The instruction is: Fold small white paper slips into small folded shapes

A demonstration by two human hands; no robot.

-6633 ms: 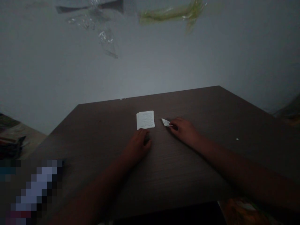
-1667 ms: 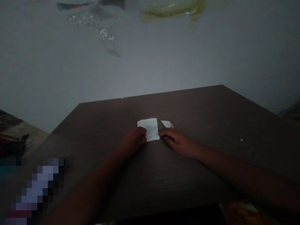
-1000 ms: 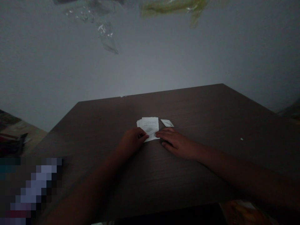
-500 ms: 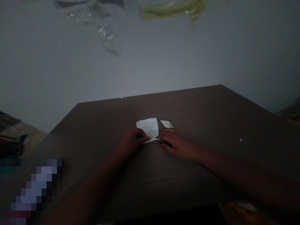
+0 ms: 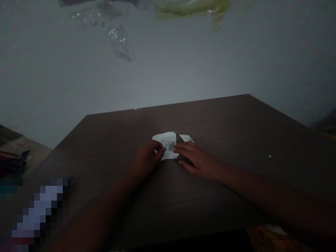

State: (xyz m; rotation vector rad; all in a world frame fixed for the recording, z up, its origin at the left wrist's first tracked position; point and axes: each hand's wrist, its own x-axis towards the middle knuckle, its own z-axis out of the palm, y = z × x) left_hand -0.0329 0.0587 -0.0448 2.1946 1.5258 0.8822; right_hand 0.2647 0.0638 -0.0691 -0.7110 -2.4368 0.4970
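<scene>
While the stack of printed paper slips (image 5: 165,144) lies on the dark wood table (image 5: 223,126), the left hand (image 5: 146,160) grips its near-left edge in a narrow pinch. The right hand (image 5: 195,162) is open, with fingers extended and their tips against the stack's right edge. A small folded paper piece (image 5: 186,138) lies just beyond, untouched by either hand.

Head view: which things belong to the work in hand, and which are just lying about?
In use:
left hand
right hand
stack of printed paper slips
small folded white paper

Lying about:
white speck
clear plastic scrap
yellow-green plastic
</scene>
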